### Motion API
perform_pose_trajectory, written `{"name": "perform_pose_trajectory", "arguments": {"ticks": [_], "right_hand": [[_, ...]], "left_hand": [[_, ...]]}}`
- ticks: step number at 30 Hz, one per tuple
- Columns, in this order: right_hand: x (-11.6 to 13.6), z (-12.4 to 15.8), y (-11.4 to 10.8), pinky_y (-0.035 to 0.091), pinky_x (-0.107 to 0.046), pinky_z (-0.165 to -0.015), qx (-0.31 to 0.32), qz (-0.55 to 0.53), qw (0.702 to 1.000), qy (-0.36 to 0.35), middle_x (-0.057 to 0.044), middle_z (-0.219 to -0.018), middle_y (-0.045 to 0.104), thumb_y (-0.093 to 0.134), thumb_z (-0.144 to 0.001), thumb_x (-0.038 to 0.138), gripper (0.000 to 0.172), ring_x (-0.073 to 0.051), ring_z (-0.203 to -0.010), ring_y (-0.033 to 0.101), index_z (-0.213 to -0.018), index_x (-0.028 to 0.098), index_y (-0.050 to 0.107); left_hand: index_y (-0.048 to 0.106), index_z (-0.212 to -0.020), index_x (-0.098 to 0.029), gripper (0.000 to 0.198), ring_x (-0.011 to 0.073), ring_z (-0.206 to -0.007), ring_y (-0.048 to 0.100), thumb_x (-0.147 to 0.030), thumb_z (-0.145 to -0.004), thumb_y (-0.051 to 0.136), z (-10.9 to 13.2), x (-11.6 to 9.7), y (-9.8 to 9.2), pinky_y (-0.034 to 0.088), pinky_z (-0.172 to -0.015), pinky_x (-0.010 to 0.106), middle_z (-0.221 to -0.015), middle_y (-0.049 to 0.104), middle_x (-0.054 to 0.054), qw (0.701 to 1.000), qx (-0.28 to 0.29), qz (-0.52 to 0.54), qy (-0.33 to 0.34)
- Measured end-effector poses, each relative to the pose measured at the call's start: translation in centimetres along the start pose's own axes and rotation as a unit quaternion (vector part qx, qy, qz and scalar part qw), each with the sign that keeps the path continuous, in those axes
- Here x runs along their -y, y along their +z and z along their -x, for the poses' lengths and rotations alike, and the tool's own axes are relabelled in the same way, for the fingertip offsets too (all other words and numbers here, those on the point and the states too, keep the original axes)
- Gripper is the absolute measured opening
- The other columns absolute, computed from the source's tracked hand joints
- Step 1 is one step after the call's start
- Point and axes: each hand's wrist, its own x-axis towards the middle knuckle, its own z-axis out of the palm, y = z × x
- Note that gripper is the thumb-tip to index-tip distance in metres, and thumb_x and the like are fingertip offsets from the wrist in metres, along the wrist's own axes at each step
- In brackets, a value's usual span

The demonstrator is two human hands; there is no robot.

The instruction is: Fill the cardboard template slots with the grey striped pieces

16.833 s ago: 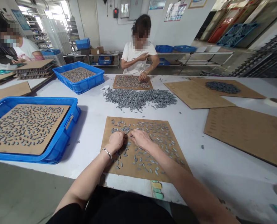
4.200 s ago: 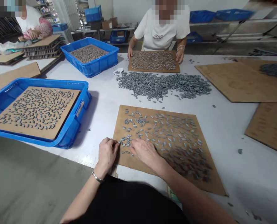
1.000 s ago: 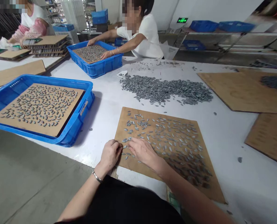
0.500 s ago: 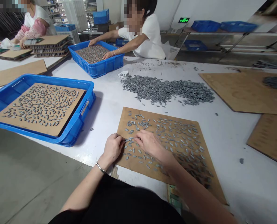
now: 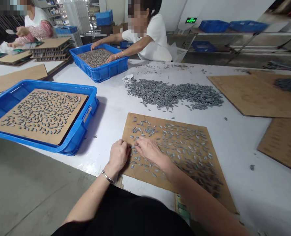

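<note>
A brown board (image 5: 165,183) lies before me, covered with small grey leaf-shaped pieces (image 5: 168,132), spread apart on the right and bunched toward the upper left. At the board's left edge my left hand (image 5: 119,154) is closed, its fingertips at the pieces there; what it pinches is too small to make out. Close beside it, my right hand (image 5: 149,149) rests over the board with thumb and fingers drawn together at the pieces. Whatever lies between those fingertips is hidden. Beyond the board is a large heap of the same grey pieces (image 5: 170,93).
To the left, a blue crate (image 5: 76,137) holds a board of spaced pieces. A co-worker (image 5: 155,39) reaches into another blue crate (image 5: 111,72). Bare boards (image 5: 236,95) lie at right. A second person (image 5: 38,24) sits near stacked boards (image 5: 52,43) at the far left.
My right hand has shifted left, closer to my left hand, which stays at the board's edge. The far-left person has raised a hand. The whole view has moved slightly.
</note>
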Motion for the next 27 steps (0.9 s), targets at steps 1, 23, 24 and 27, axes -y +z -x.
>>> {"name": "perform_pose_trajectory", "arguments": {"ticks": [1,23,24,27], "right_hand": [[-0.1,0.0,0.1,0.043,-0.029,-0.073,-0.001,-0.003,1.0,-0.004,-0.009,-0.109,0.073,0.053,-0.103,0.023,0.02,-0.021,-0.092,0.068,-0.107,0.02,0.072],[-5.0,2.6,1.3,0.044,-0.029,-0.077,-0.154,-0.084,0.984,0.021,-0.007,-0.101,0.074,0.051,-0.097,0.018,0.022,-0.02,-0.088,0.066,-0.104,0.021,0.071],[-5.4,3.2,1.4,0.045,-0.029,-0.078,-0.148,-0.083,0.985,0.025,-0.007,-0.101,0.074,0.051,-0.097,0.019,0.022,-0.02,-0.088,0.066,-0.104,0.021,0.072],[-5.8,4.7,1.7,0.047,-0.029,-0.083,-0.118,-0.076,0.99,0.016,-0.008,-0.105,0.075,0.049,-0.099,0.018,0.025,-0.02,-0.091,0.067,-0.106,0.021,0.073]], "left_hand": [[0.07,-0.089,-0.017,0.009,0.0219,-0.084,0.062,-0.015,-0.096,0.064,-0.1,0.0,0.0,0.048,-0.076,0.034,-0.089,0.064,0.007,1.0,0.004,0.0,0.005],[0.072,-0.086,-0.017,0.021,0.0218,-0.083,0.06,-0.015,-0.1,0.056,-3.8,1.0,0.0,0.047,-0.079,0.035,-0.089,0.065,0.008,0.994,0.008,-0.033,0.104],[0.072,-0.086,-0.017,0.021,0.0212,-0.081,0.06,-0.016,-0.1,0.057,-3.9,1.0,0.0,0.047,-0.079,0.035,-0.088,0.065,0.008,0.994,0.012,-0.027,0.103],[0.075,-0.085,-0.018,0.024,0.0193,-0.078,0.06,-0.019,-0.101,0.058,-3.7,1.4,-0.1,0.049,-0.078,0.033,-0.085,0.066,0.007,0.994,0.022,0.015,0.11]]}}
